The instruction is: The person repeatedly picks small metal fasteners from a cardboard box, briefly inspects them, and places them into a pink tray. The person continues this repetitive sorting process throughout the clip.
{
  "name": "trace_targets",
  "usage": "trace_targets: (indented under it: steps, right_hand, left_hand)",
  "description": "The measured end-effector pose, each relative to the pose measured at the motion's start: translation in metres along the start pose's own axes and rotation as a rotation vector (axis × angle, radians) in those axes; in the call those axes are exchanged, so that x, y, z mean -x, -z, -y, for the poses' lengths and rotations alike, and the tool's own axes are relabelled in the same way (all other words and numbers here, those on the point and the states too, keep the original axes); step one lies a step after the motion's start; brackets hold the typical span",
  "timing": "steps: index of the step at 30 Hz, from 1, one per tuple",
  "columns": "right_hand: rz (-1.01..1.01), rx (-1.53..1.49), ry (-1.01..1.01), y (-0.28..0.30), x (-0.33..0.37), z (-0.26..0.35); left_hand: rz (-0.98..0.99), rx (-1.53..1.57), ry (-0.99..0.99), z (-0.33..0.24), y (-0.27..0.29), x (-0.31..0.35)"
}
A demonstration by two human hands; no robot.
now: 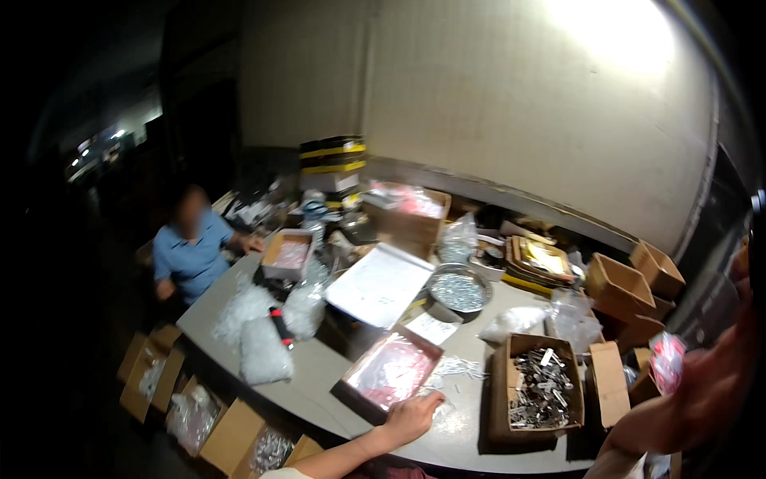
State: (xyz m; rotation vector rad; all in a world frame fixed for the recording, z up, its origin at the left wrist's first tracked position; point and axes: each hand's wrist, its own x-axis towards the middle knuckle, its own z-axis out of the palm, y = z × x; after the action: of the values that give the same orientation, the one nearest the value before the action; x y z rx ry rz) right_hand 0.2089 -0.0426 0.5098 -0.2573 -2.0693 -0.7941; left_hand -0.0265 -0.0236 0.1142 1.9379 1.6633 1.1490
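Both forearms bare, left hand (411, 417) and right hand (702, 399) ungloved, no rings or watch seen; light short sleeve edge at left arm's lower end.

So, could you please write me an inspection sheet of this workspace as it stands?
Surface: grey table, crowded, lit from above.
Job's things: left hand rests at the table's near edge, touching small white bagged parts, beside a cardboard box lined with pink plastic; right hand is raised near a pink bag.
Clutter: box of metal clips, metal bowl of small parts, white sheet, clear bags, empty cartons.
Fingers: left spread flat; right blurred, cannot tell.
Cables: nothing seen.
Surroundings: pale wall; person in blue shirt seated at far end; floor boxes.
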Motion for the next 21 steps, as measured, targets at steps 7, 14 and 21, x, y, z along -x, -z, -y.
trace_targets:
  steps: [7, 14, 21]
  right_hand:
    - [0.729, -1.072, -0.642, -0.216, 0.190, 0.056]
    - [1.012, -1.687, -1.281, -0.260, 0.287, 0.171]
    - [0.778, -1.318, -1.110, -0.272, 0.318, 0.198]
  left_hand:
    - [-0.038, 0.173, -0.026, 0.024, 0.018, 0.027]
    - [0.012, 0.251, 0.428, 0.017, 0.058, 0.048]
    - [-0.086, 0.153, 0.170, 0.059, 0.023, 0.072]
